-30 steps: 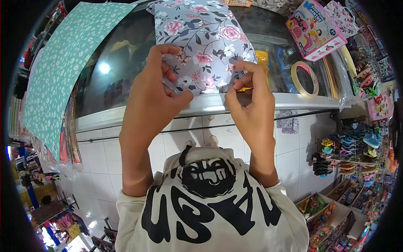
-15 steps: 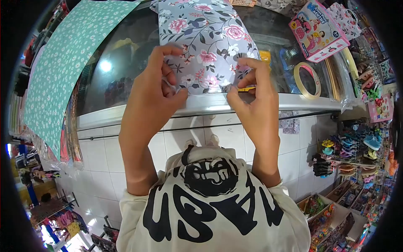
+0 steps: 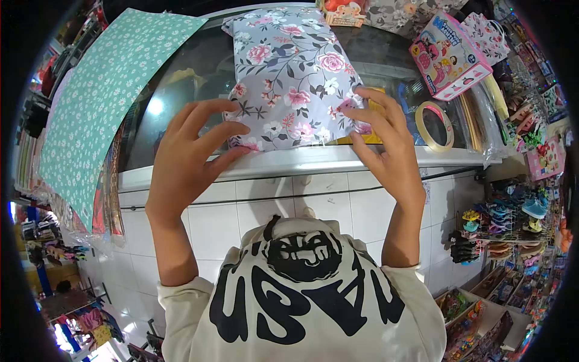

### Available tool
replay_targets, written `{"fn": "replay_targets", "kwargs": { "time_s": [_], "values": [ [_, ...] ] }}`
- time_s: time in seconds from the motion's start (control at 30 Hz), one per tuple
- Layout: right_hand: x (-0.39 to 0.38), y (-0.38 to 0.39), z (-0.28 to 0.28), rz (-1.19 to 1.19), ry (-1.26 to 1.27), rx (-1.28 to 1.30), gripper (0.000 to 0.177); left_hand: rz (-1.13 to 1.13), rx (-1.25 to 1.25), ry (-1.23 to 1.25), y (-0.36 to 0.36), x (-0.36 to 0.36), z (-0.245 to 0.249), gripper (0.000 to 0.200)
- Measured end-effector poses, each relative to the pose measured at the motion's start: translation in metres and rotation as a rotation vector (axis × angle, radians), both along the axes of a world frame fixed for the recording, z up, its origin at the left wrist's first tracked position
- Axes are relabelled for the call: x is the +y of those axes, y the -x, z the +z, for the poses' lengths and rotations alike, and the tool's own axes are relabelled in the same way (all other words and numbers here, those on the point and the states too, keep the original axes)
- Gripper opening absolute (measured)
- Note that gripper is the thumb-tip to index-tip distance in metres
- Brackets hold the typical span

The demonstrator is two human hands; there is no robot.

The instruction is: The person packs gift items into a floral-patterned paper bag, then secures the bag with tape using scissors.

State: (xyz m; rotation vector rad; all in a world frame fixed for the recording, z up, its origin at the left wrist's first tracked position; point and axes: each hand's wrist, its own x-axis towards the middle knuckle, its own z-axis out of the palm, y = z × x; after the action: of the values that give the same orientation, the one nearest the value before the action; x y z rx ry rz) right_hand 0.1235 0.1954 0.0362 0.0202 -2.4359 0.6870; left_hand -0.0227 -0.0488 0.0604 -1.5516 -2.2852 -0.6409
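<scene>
A parcel in grey paper with pink and white flowers (image 3: 289, 75) lies on the glass counter, its near end close to the metal edge. My left hand (image 3: 196, 136) is at the parcel's near left corner, fingers spread and fingertips against or just over the paper. On the opposite side, my right hand (image 3: 386, 136) is also open, with its fingertips at the near right edge. Something yellow (image 3: 375, 114) shows partly behind the right hand; I cannot make out what it is. A roll of tape (image 3: 420, 127) stands to the right.
Green floral wrapping paper (image 3: 114, 90) hangs over the counter's left end. A pink toy box (image 3: 452, 57) and a small orange-and-white package (image 3: 342, 13) sit toward the back. The counter's metal edge (image 3: 289, 161) runs before me. Racks of sandals (image 3: 497, 223) stand at right.
Both hands have moved outward from the parcel's near end to its two sides, and their fingers have spread. The parcel appears slightly lower in view.
</scene>
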Motion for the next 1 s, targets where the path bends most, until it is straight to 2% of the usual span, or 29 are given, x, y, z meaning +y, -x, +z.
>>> {"fn": "replay_targets", "kwargs": {
  "time_s": [0.1,0.2,0.3,0.4,0.5,0.7,0.8,0.9,0.93,1.0],
  "values": [
    [0.009,0.002,-0.006,0.049,0.004,0.052,0.026,0.041,-0.094,-0.062,-0.005,0.000,-0.006,0.032],
    [0.014,0.002,-0.007,0.147,0.042,0.094,0.024,-0.011,-0.356,-0.161,-0.012,-0.002,-0.015,0.030],
    [0.014,0.000,-0.003,0.202,0.035,0.097,0.024,-0.188,-0.366,-0.202,-0.004,-0.006,-0.020,0.030],
    [0.015,0.000,-0.001,0.173,0.023,0.123,0.023,-0.215,-0.406,-0.224,-0.002,-0.008,-0.016,0.030],
    [0.018,0.004,0.000,0.112,-0.005,0.214,0.022,-0.228,-0.334,-0.266,0.002,-0.010,-0.021,0.032],
    [0.010,0.012,0.021,0.095,-0.016,0.389,0.020,-0.190,-0.195,-0.554,-0.001,-0.004,-0.008,0.032],
    [0.005,0.008,0.030,0.103,0.003,0.442,0.019,-0.222,-0.031,-0.587,0.002,-0.003,-0.001,0.028],
    [-0.001,-0.003,0.048,0.106,0.060,0.511,0.016,-0.155,0.146,-0.595,0.004,-0.004,0.021,0.024],
    [-0.004,-0.007,0.058,0.099,0.060,0.550,0.015,-0.206,0.215,-0.675,0.007,0.001,0.031,0.024],
    [-0.004,-0.014,0.080,0.113,-0.008,0.615,0.015,-0.451,-0.011,-0.905,0.007,0.022,0.055,0.022]
  ]
}}
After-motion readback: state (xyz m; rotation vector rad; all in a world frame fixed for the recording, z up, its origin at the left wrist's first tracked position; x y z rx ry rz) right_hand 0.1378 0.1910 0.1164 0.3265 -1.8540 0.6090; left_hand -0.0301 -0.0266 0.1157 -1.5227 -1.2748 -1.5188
